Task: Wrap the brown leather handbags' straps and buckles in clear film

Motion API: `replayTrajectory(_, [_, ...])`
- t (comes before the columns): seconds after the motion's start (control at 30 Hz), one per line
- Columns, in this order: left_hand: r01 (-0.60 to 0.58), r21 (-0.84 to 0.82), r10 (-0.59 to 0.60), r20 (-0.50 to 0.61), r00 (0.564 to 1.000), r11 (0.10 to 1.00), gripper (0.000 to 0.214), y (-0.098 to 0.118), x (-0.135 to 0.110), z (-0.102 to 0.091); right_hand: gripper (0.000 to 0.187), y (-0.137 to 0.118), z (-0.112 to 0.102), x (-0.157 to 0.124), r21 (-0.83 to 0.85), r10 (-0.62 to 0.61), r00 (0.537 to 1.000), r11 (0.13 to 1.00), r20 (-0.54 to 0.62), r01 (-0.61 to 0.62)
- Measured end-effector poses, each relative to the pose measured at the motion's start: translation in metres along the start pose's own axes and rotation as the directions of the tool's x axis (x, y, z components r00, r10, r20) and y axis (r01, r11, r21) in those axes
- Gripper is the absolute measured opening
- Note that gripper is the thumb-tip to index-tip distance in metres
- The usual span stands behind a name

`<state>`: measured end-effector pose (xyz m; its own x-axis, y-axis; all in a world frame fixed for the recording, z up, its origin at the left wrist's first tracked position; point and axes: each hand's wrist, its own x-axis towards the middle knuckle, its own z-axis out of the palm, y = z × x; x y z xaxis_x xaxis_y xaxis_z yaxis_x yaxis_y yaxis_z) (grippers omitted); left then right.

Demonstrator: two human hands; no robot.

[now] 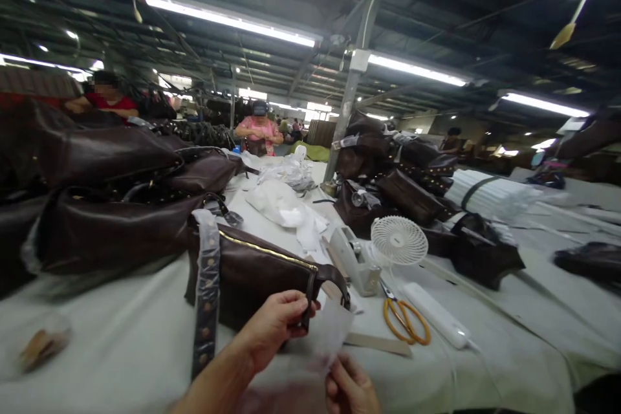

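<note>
A dark brown leather handbag (257, 265) with a gold zipper lies in front of me, its studded strap (207, 291) wrapped in clear plastic and hanging down the near side. My left hand (279, 317) is closed at the bag's right end, thumb and fingers pinching the dark zipper pull tab (306, 307). Lower right, my right hand (352, 383) pinches the bottom edge of a thin, translucent white sheet (332, 330). That sheet spreads upward beside the bag's end and partly covers it.
Orange-handled scissors (406, 320), a white fan (398, 240), a tape dispenser (356, 262) and a white power strip (436, 315) lie to the right. Brown bags (116, 226) pile up left, more (412, 194) beyond the post (344, 123). Crumpled white wrapping (281, 204) sits mid-table; people work farther back.
</note>
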<state>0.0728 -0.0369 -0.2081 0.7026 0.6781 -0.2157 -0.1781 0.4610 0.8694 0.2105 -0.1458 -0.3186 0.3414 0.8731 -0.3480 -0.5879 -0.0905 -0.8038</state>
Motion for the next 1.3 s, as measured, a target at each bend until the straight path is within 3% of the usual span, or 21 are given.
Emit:
replayTrajectory(0.27, [-0.023,0.159,0.046,-0.142,0.989,0.987,0.038,0.003,-0.006,0.009,0.052,-0.008,0.037,-0.011,0.035,-0.087,0.996,0.996,0.016,0.086])
replayTrajectory(0.47, [-0.108,0.311,0.175,-0.199,0.964,0.944,0.029,0.003,-0.007,0.012,0.063,-0.040,0.041,-0.023,-0.219,-0.291,0.951,0.926,0.103,0.307])
replayTrajectory(0.63, [-0.114,0.181,0.132,-0.092,0.987,0.977,0.037,0.000,-0.011,0.006,0.060,-0.057,0.043,-0.015,-0.457,-0.377,0.926,0.822,0.012,0.341])
replayTrajectory(0.73, [-0.103,0.112,0.112,-0.075,0.991,0.988,0.040,-0.011,-0.013,0.000,0.057,-0.050,0.039,-0.010,-0.494,-0.369,0.929,0.804,0.023,0.331])
replayTrajectory(0.9, [-0.150,0.059,0.159,-0.216,0.963,0.987,0.043,-0.039,-0.010,-0.007,0.051,-0.037,0.039,-0.010,-0.553,-0.371,0.920,0.744,0.125,0.376])
replayTrajectory(1.1, [-0.119,0.084,0.137,-0.266,0.954,0.989,0.045,-0.044,-0.013,-0.009,0.050,-0.058,0.044,-0.008,-0.595,-0.401,0.902,0.690,0.160,0.412])
replayTrajectory(1.3, [-0.110,0.144,0.147,-0.277,0.950,0.983,0.027,-0.035,-0.030,-0.007,0.070,-0.087,0.070,0.003,-0.478,-0.272,0.958,0.831,0.093,0.283])
